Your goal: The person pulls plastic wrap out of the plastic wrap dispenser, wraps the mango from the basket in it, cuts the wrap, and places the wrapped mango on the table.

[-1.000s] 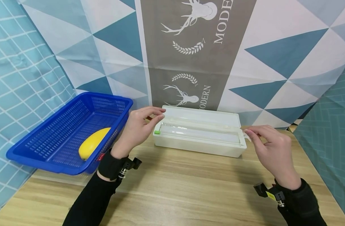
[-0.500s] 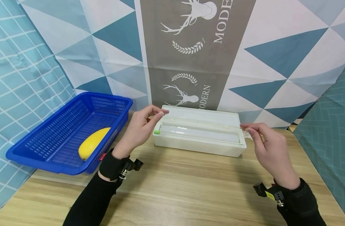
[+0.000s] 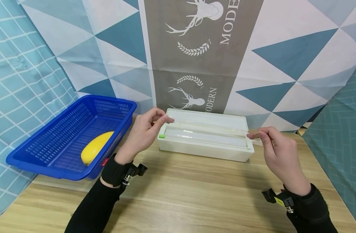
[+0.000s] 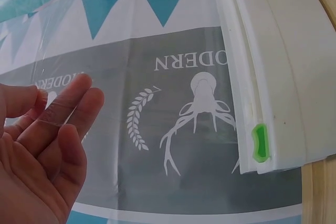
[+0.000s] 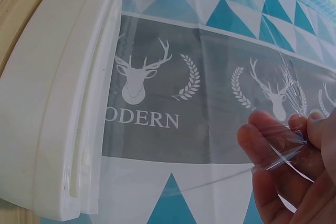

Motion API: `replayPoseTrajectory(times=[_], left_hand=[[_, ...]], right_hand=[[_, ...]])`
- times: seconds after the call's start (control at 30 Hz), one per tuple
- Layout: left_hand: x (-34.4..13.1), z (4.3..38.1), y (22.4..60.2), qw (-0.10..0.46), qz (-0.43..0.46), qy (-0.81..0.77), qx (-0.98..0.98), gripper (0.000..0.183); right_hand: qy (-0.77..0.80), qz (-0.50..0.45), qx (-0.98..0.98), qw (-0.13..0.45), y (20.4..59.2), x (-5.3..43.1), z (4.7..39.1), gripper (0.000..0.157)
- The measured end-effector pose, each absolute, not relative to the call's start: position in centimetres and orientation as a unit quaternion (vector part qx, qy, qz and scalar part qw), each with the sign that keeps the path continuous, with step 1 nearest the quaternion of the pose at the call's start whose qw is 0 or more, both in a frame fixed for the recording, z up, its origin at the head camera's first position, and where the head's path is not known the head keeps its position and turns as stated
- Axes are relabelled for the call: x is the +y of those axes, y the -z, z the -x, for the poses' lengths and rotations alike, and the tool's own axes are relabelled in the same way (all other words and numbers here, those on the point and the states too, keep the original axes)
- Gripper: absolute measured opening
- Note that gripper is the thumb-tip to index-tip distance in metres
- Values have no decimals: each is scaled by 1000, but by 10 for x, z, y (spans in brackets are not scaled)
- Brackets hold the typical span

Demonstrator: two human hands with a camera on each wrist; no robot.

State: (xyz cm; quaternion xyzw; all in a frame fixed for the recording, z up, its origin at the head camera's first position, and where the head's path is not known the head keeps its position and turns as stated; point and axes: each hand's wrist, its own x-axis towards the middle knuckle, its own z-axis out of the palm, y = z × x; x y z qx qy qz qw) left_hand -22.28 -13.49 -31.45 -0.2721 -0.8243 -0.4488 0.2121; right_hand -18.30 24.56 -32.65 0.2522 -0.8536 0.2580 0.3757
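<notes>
A white cling film dispenser box (image 3: 205,154) stands on the table, its lid (image 3: 207,118) raised at the back and a roll of film (image 3: 207,139) lying inside. A green slider (image 4: 260,142) sits at its left end. My left hand (image 3: 144,132) pinches one corner of the clear cling film between thumb and fingers, close by the box's left end. At the right end, my right hand (image 3: 281,152) pinches the other side of the sheet. Bunched film (image 5: 286,142) crosses the right fingers in the right wrist view, and the transparent sheet spans between both hands.
A blue plastic basket (image 3: 46,171) stands at the left, holding a smooth yellow oval object (image 3: 97,148). Behind the box rises a patterned cloth backdrop (image 3: 195,64). The wooden table (image 3: 195,197) extends in front, and tile-patterned sheets line both sides.
Both hands have shifted slightly inward over the box's ends, the right leftward and the left a little to the right. The loose film by the right fingers has changed shape.
</notes>
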Motion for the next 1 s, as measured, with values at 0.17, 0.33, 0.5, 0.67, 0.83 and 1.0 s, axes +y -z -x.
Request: replayPoseTrajectory(times=[0.17, 0.33, 0.5, 0.67, 0.83, 1.0], left_hand=[[-136, 222, 313, 218, 276, 441, -826, 16], [-137, 220, 311, 220, 274, 443, -825, 17], [-137, 219, 310, 220, 277, 445, -823, 16], [-138, 218, 309, 221, 281, 442, -823, 15], [-139, 217, 308, 223, 282, 440, -823, 15], [-139, 216, 307, 226, 286, 440, -821, 15]], right_hand=[[-256, -257, -851, 380, 326, 246, 182, 10], [-252, -259, -850, 384, 323, 246, 179, 9], [-246, -258, -849, 391, 323, 246, 178, 9], [-243, -257, -849, 394, 323, 246, 178, 12], [-243, -258, -846, 398, 321, 245, 176, 11], [-244, -258, -845, 400, 318, 245, 174, 9]])
